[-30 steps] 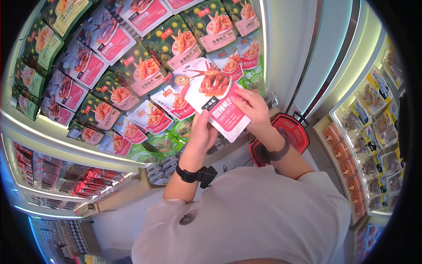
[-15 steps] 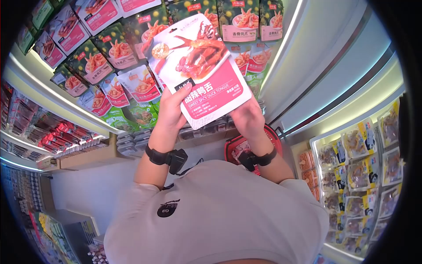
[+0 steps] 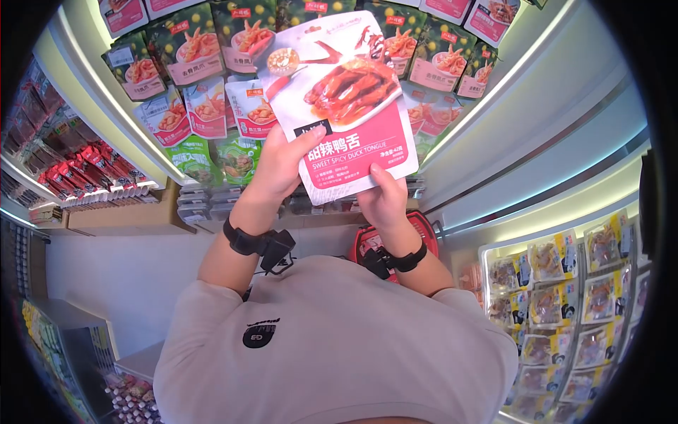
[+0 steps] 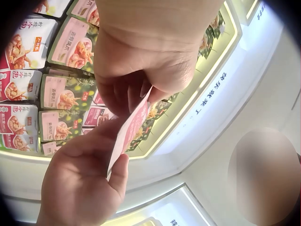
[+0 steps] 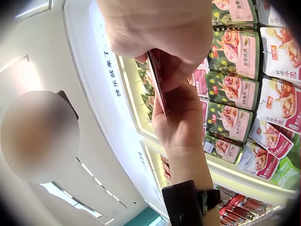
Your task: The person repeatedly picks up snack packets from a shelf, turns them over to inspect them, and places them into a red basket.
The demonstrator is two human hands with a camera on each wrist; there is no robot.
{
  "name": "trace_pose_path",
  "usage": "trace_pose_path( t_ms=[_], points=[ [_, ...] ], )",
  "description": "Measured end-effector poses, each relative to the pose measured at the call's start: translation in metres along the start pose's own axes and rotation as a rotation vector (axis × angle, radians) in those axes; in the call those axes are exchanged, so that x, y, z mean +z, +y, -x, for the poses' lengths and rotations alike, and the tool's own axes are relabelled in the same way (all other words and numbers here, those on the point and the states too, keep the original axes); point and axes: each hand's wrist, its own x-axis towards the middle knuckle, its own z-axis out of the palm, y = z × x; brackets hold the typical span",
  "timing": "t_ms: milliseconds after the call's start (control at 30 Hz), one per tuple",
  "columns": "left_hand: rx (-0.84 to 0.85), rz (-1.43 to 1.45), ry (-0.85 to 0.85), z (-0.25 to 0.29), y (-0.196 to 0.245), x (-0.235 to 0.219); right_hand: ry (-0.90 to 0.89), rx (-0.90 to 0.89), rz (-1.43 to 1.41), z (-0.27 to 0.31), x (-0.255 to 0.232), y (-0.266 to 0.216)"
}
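Both hands hold a flat pink-and-white pouch of sweet spicy duck tongue (image 3: 357, 88), its printed front facing up toward the head camera. My left hand (image 3: 281, 169) grips the lower left edge, thumb across the front beside the black label. At the lower right, my right hand (image 3: 385, 201) pinches the bottom edge with its thumb on the front; its other fingers are hidden behind. Seen nearly edge-on in the left wrist view, the pouch (image 4: 129, 129) runs between the two hands. The right wrist view shows its thin edge (image 5: 158, 84) too.
Behind the pouch, a lit shelf holds rows of green-and-pink pouches (image 3: 194, 49) and white-and-pink ones (image 3: 205, 109). A red basket (image 3: 425, 227) stands below my right forearm. Clear-and-yellow packs (image 3: 554, 304) hang at the right. Red packets (image 3: 92, 166) fill a shelf at the left.
The pouch has come nearer the head camera and turned more upright. My right hand has shifted from its right side to the bottom edge. The head view has turned, moving the shelves in frame.
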Motion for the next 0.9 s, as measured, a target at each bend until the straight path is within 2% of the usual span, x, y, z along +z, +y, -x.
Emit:
trace_pose_path(
  t_ms=[133, 333, 433, 500, 667, 767, 833, 900],
  points=[
    [0.000, 0.060, 0.047, 0.005, 0.019, -0.023, -0.011, -0.037, 0.110, 0.000, 0.017, 0.021],
    [0.024, 0.060, 0.062, 0.014, 0.054, -0.048, -0.049, -0.035, 0.102, 0.000, 0.048, 0.046],
    [0.054, 0.074, 0.058, 0.018, 0.069, -0.062, -0.122, -0.090, 0.084, -0.004, 0.064, 0.060],
    [0.056, 0.071, 0.038, 0.026, 0.076, -0.065, -0.116, -0.087, 0.063, -0.003, 0.067, 0.067],
    [0.026, 0.016, 0.112, 0.040, 0.099, -0.078, -0.104, -0.058, -0.001, 0.003, 0.075, 0.092],
    [0.034, 0.027, 0.133, 0.044, 0.108, -0.087, -0.138, -0.074, 0.031, 0.003, 0.079, 0.105],
    [-0.010, 0.044, 0.172, 0.050, 0.112, -0.091, -0.074, -0.027, 0.064, 0.008, 0.086, 0.110],
    [-0.011, 0.056, 0.172, 0.053, 0.115, -0.093, -0.084, -0.019, 0.075, 0.009, 0.082, 0.117]
  ],
)
